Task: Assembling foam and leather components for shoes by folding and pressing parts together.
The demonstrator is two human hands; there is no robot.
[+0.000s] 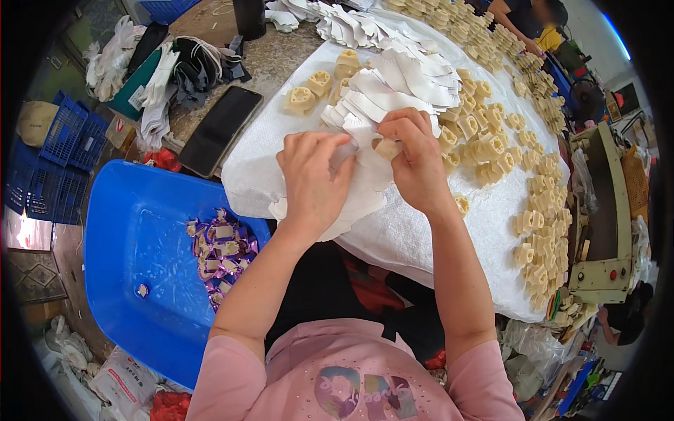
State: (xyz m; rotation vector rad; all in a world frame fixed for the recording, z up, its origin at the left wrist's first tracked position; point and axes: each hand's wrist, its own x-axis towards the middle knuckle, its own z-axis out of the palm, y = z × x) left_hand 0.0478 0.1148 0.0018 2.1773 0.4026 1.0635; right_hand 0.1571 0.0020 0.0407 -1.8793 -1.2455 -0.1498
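My left hand (312, 179) grips a white paper piece (361, 193) at the near edge of a table covered with white woven cloth (414, 238). My right hand (414, 158) pinches a small cream-coloured block (387, 149) against that same paper. Right behind my hands a stack of white paper pieces (393, 91) fans out. Many cream blocks (491, 151) lie in rows to the right and behind.
A blue plastic tub (133, 245) at lower left holds several purple-wrapped pieces (221, 252). A black phone (219, 130) lies on the bare tabletop, with cloth bundles (189, 67) beyond. Blue crates (60, 158) stand far left. A cream machine (604, 224) is at right. Another person (523, 17) works at the far end.
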